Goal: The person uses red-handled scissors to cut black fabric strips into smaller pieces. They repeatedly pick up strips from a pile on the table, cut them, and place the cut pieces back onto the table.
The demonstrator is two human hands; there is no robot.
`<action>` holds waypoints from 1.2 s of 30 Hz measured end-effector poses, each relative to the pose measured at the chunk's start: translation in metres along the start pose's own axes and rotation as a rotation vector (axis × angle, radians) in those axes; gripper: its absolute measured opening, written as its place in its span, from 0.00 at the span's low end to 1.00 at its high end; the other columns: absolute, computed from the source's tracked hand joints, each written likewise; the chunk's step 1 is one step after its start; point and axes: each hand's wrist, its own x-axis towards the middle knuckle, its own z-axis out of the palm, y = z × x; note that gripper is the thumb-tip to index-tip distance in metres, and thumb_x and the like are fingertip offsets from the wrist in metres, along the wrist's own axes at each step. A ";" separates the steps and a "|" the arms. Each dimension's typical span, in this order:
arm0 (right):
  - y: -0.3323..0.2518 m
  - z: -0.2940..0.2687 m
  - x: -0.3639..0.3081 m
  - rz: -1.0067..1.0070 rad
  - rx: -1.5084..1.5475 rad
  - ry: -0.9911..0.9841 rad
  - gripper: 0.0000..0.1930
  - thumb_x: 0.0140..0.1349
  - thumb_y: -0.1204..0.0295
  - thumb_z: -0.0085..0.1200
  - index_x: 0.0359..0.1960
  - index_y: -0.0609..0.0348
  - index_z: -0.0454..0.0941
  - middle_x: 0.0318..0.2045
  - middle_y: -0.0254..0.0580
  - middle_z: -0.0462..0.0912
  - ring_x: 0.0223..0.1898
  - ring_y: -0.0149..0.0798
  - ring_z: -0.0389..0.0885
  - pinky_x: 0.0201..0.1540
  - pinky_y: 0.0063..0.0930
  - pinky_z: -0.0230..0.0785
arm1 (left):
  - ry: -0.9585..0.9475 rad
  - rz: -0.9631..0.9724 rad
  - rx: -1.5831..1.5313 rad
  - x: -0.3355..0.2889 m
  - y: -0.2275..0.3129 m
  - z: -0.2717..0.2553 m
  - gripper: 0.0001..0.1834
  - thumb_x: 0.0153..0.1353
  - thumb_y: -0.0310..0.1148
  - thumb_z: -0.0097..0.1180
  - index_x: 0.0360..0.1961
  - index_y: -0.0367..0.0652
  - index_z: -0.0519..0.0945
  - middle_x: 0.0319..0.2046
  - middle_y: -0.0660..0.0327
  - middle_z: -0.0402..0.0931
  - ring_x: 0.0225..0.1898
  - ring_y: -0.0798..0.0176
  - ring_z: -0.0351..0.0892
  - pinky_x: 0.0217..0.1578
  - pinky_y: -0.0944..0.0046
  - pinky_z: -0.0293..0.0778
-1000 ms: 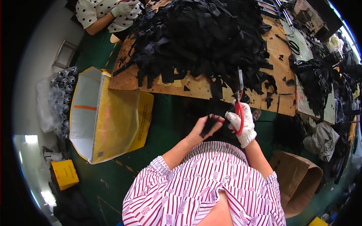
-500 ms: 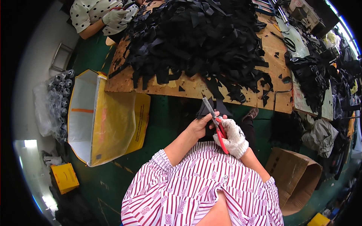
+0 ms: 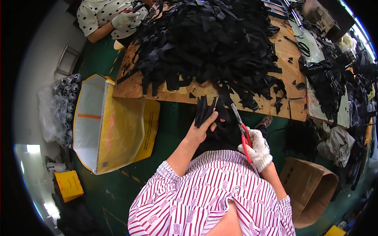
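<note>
Black strips [image 3: 201, 112] fan out, pinched in my bare left hand [image 3: 197, 133], before the table [image 3: 130, 88]. My gloved right hand [image 3: 258, 147] is wrapped round red-handled scissors [image 3: 242, 128], just beside them. I judge this trimming; a cut calls for bringing blades to strips.

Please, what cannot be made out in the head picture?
Head view:
Middle of the wooden table: hidden under the heap of black strips.
Count of the held black strips in the left hand: they overlap.
Head of the co-worker: cut off by the top edge.
Yellow object: cut off by the bottom edge.
</note>
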 end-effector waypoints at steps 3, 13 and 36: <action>-0.005 -0.002 -0.001 0.008 -0.074 -0.065 0.31 0.46 0.58 0.66 0.47 0.61 0.66 0.30 0.47 0.78 0.31 0.45 0.79 0.37 0.34 0.70 | 0.014 0.025 0.061 -0.003 0.003 0.002 0.13 0.58 0.33 0.60 0.41 0.40 0.75 0.25 0.64 0.72 0.20 0.73 0.65 0.20 0.75 0.61; -0.006 0.004 -0.003 -0.014 -0.151 -0.114 0.34 0.48 0.54 0.63 0.52 0.61 0.64 0.31 0.50 0.79 0.33 0.51 0.79 0.38 0.36 0.70 | 0.006 0.106 0.223 -0.003 -0.002 0.003 0.15 0.58 0.36 0.60 0.40 0.37 0.76 0.22 0.66 0.72 0.18 0.75 0.65 0.18 0.75 0.60; 0.012 0.026 0.002 0.061 0.067 -0.036 0.22 0.49 0.75 0.54 0.47 0.63 0.64 0.26 0.33 0.69 0.26 0.28 0.68 0.31 0.24 0.65 | -0.008 0.165 0.465 -0.007 -0.018 0.015 0.11 0.61 0.35 0.56 0.37 0.40 0.72 0.22 0.67 0.71 0.23 0.76 0.73 0.19 0.77 0.62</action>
